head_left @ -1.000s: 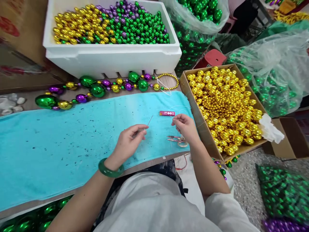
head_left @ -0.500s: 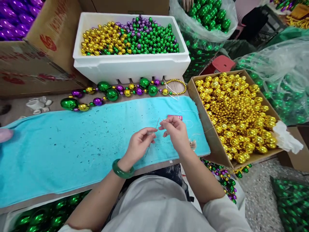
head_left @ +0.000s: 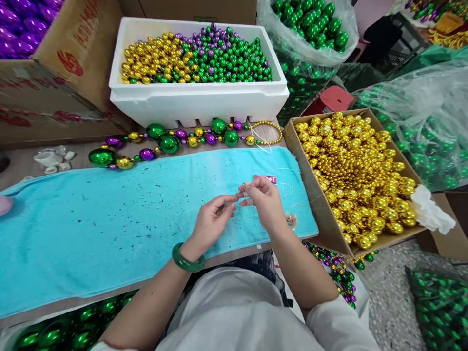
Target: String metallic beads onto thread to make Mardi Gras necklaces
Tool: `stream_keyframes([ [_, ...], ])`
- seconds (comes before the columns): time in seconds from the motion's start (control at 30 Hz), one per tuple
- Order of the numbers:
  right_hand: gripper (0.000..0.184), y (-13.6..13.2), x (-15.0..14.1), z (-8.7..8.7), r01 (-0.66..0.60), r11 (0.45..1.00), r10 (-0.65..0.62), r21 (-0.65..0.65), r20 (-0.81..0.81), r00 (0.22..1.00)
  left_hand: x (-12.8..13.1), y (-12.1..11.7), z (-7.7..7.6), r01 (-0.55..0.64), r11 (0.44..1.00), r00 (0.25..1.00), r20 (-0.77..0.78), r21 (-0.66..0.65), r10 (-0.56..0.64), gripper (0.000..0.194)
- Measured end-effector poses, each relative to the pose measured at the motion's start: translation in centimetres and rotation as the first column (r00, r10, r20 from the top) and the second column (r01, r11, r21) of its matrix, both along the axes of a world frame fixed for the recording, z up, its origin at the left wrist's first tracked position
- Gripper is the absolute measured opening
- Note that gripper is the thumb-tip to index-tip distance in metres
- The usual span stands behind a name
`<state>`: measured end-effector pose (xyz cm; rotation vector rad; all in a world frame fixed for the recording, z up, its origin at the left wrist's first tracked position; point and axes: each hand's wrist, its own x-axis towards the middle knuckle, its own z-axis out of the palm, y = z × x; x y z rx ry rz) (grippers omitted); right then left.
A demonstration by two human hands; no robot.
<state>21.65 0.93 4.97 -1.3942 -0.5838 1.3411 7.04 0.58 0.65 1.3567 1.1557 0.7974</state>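
Note:
My left hand (head_left: 212, 219), with a green bangle (head_left: 187, 258) on its wrist, is closed in a pinch over the blue towel. Between its fingertips is a long thin needle, mostly hidden now. My right hand (head_left: 266, 202) pinches at the needle's upper end, its fingertips almost touching the left ones. A fine pale thread (head_left: 287, 188) curls on the towel beside the right hand and seems to run into its fingers. Just behind that hand lies a small pink-red packet (head_left: 269, 179). A little clear container of small pieces (head_left: 291, 220) sits near the right wrist.
The blue towel (head_left: 91, 219) covers the table. Behind it lie a beaded necklace (head_left: 168, 144) and a white foam box (head_left: 199, 95) of gold, purple and green beads. A carton (head_left: 320, 214) of gold beads stands right; a carton (head_left: 84, 63) of purple beads stands left.
My right fingers have closed in toward the left fingertips, around the needle's upper end. The needle shows much less. Another person's hand has left the bag of green beads.

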Motion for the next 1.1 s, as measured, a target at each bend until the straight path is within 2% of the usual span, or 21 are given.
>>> stream_keyframes([
  [0.47,0.017,0.1,-0.4,-0.5,0.010,1.000,-0.011,0.023,0.015,1.000,-0.1,-0.1,-0.5,-0.008,0.999,1.000,-0.022,0.033,0.008,0.026],
  [0.83,0.019,0.3,0.0,-0.8,-0.010,1.000,0.008,0.027,0.051,0.999,-0.3,0.0,-0.3,0.094,0.965,0.973,-0.230,0.244,-0.036,0.024],
  [0.97,0.013,0.8,0.4,-2.0,-0.050,0.998,0.044,0.029,0.171,0.984,-0.5,0.2,0.2,0.223,0.889,0.901,-0.432,0.399,-0.033,0.029],
  [1.03,0.008,1.1,0.8,-2.6,-0.087,0.995,0.069,0.042,0.316,0.946,-0.6,0.4,0.5,0.324,0.836,0.819,-0.574,0.444,-0.012,0.032],
  [1.1,0.007,1.5,1.2,-2.9,-0.106,0.992,0.064,0.063,0.476,0.877,-0.5,0.6,0.8,0.417,0.792,0.714,-0.700,0.445,0.017,0.034],
])
